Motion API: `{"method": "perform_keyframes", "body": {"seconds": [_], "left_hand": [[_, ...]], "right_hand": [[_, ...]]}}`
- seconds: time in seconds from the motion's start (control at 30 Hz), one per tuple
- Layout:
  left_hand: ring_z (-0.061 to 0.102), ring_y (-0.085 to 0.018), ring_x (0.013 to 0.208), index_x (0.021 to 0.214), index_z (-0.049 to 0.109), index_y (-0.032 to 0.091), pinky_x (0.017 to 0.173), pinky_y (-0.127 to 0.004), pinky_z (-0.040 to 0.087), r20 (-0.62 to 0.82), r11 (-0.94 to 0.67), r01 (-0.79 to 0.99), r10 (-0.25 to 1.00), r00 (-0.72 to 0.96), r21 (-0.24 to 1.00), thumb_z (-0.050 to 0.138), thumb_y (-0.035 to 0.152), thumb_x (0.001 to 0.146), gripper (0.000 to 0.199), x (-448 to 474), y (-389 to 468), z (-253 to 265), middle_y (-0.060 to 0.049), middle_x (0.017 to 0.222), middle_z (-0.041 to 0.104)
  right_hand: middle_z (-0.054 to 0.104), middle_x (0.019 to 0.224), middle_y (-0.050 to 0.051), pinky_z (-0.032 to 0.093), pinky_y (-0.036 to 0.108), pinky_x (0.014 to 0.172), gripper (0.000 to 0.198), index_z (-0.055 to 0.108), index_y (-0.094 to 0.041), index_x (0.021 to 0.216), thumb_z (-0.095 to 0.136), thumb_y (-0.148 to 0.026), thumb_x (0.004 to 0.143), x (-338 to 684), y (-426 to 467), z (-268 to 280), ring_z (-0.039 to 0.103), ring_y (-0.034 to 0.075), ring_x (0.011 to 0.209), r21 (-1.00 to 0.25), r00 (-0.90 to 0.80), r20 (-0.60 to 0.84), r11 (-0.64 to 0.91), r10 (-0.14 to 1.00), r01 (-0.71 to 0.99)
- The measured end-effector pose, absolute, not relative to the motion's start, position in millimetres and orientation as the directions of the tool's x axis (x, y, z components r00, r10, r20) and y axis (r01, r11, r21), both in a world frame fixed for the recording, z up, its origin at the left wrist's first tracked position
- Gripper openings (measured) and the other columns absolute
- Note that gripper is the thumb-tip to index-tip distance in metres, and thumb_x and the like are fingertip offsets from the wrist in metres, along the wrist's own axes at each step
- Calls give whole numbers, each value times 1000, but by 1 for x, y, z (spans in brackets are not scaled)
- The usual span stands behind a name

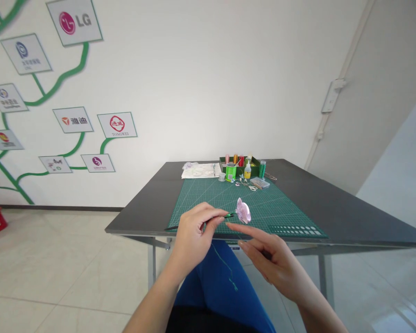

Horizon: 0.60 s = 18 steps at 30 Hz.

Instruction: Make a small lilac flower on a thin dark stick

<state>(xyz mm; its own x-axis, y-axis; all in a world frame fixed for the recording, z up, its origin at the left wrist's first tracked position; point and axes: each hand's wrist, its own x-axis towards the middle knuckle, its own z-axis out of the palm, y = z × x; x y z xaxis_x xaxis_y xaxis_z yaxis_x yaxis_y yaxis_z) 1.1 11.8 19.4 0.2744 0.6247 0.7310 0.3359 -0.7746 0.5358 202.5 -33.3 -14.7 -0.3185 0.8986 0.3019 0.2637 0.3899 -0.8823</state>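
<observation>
Flower (pixel 243 210), pale pink and gauzy, sits out over the near edge of the desk (pixel 333 208), carried on a thin green stem that runs back into the left hand (pixel 194 231). That hand has its fingers (pixel 217 213) pinched narrow on the stem, thumb and forefinger close together, holding it roughly level. The right hand (pixel 270 259) is below and just beside the bloom, forefinger stretched out toward the underside of the petals, the other fingers loosely curled; whether it grips anything I cannot tell from here.

A green thread (pixel 225 266) trails down from the hands across the blue trousers (pixel 222 286). That loose tail looks to me like the first hazard: it could snag on a knee or the desk edge and tug the stem out of the pinch.

The grip is far back from the head, so the bloom may wobble or droop. A push from that forefinger could crease the petals or twist them off the wire, I'd say.

Everything is held off the green cutting mat (pixel 229 199), so a slip would likely send the piece to the floor. The tins, spools and scissors (pixel 252 188) at the far end are well apart from all this.
</observation>
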Motion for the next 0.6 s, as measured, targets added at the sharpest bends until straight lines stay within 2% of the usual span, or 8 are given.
{"method": "perform_keyframes", "body": {"seconds": [0.6], "left_hand": [[66, -15, 74, 95, 80, 20, 67, -24, 47, 707, -763, 334, 642, 295, 554, 63, 17, 96, 17, 2, 13, 21, -4, 84, 73]], "right_hand": [[29, 56, -7, 14, 26, 49, 53, 67, -14, 134, 46, -52, 103, 209, -36, -7, 22, 10, 51, -859, -338, 282, 393, 898, 327]]}}
